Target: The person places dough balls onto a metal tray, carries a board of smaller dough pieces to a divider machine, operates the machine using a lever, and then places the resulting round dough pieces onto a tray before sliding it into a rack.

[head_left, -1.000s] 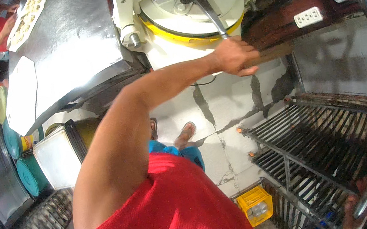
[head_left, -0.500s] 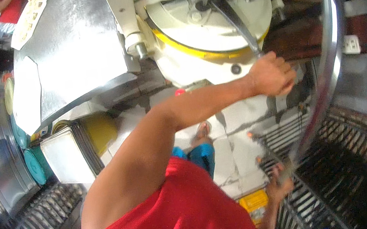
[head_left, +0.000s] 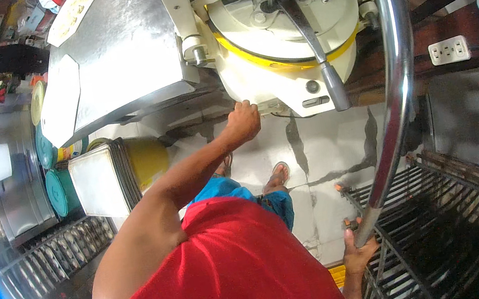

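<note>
A cream-coloured machine with a round head (head_left: 285,81) and a yellow ring fills the top centre. From its middle a dark lever with a grey grip (head_left: 335,85) slopes down toward me, with no hand on it. My left hand (head_left: 243,122), fingers curled, is at the lower left edge of the machine's base. It covers the spot where a red knob showed; what its fingers hold, if anything, is hidden. Low on the right, my right hand (head_left: 359,252) is wrapped round the lower end of a long curved chrome lever (head_left: 397,82) that rises past the machine's right side.
A steel table (head_left: 119,50) stands at the left, with a white board (head_left: 62,101) and a tray of dough pieces (head_left: 73,13) on its edge. Stacked metal trays (head_left: 101,179) lean below. A black wire rack (head_left: 435,213) is at the right, beneath a wall socket (head_left: 449,51).
My left hand has let go of the dark lever's grip and moved left to the machine's lower edge. My right hand stays on the chrome lever. The view has shifted slightly.
</note>
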Available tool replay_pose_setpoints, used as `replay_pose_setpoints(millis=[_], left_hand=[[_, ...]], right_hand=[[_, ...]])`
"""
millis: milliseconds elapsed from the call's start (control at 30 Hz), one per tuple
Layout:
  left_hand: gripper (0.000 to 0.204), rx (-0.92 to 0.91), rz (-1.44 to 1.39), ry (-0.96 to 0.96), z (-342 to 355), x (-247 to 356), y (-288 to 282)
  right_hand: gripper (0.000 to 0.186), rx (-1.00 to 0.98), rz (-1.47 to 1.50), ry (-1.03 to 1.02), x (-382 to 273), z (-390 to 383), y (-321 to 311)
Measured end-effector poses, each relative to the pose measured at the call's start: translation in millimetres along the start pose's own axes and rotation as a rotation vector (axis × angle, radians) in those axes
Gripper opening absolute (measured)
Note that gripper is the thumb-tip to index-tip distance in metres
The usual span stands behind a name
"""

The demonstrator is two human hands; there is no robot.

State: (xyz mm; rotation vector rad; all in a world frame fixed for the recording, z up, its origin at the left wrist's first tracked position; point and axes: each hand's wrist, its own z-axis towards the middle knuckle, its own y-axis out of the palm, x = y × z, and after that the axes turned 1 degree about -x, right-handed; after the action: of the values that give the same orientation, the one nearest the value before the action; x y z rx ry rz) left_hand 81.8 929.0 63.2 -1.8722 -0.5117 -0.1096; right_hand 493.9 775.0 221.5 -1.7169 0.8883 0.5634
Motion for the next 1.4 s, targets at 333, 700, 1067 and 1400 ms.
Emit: replay_pose_setpoints(millis=[333, 700, 1067, 1400], left_hand=[[0.017, -0.236, 0.116, -0.179, 12, -50, 14], [0.025, -0.258, 0.112, -0.353, 6, -175, 76], [0.023, -0.217, 0.108, -0.326, -5, -185, 87], [0.02, -0.12, 0.109, -0.295, -11, -185, 94]], right_hand=[[0.058, -0.036, 0.039, 0.14, 29, -16, 8], [0.054, 0.01, -0.037, 0.121, 55, -11, 19], [0.05, -0.021, -0.06, 0.122, 68, 0, 8], [0.047, -0.052, -0.072, 0.097, 78, 7, 0]])
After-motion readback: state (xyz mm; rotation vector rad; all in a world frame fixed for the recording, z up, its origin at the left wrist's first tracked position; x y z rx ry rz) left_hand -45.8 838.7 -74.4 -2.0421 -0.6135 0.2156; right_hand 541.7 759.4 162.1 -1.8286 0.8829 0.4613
